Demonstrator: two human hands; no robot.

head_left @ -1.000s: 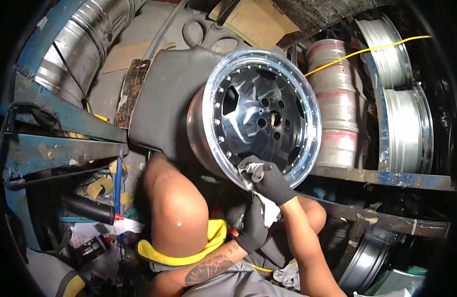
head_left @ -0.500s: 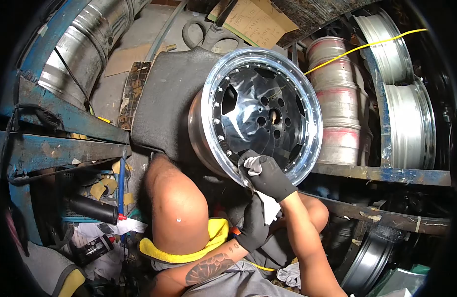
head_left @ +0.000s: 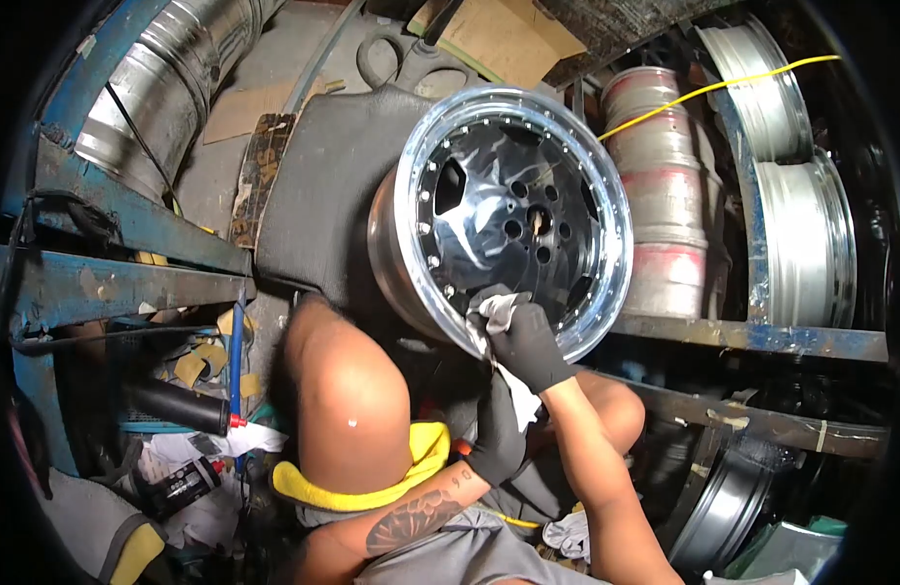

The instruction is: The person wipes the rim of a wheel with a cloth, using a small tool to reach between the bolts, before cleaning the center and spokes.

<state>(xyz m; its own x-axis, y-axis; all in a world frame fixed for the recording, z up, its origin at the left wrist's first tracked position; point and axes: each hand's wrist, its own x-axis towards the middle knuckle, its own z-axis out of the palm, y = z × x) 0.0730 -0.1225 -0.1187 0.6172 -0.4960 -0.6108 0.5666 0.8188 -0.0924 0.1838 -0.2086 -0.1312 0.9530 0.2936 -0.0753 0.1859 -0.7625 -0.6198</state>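
A polished wheel rim [head_left: 513, 210] with a black centre and a chrome lip leans on a grey cushion [head_left: 323, 185], between my knees. My right hand [head_left: 530, 343], in a black glove, presses a white cloth [head_left: 497, 314] against the lower lip of the rim. Just below it my left hand [head_left: 497, 434], also gloved in black, grips the hanging tail of the same cloth. My bare left knee [head_left: 348, 405] rises to the left of the hands, with a yellow cloth [head_left: 411, 478] under it.
Bare silver rims [head_left: 796, 166] and a stack of barrels [head_left: 665, 195] fill the blue shelf [head_left: 752, 336] at right. A yellow cord [head_left: 713, 90] runs above. At left are a blue metal frame [head_left: 109, 273], a black spray can [head_left: 177, 409] and floor clutter.
My right hand has slid the cloth slightly up and left along the lower lip of the rim. The view has shifted a little; my left hand keeps its hold.
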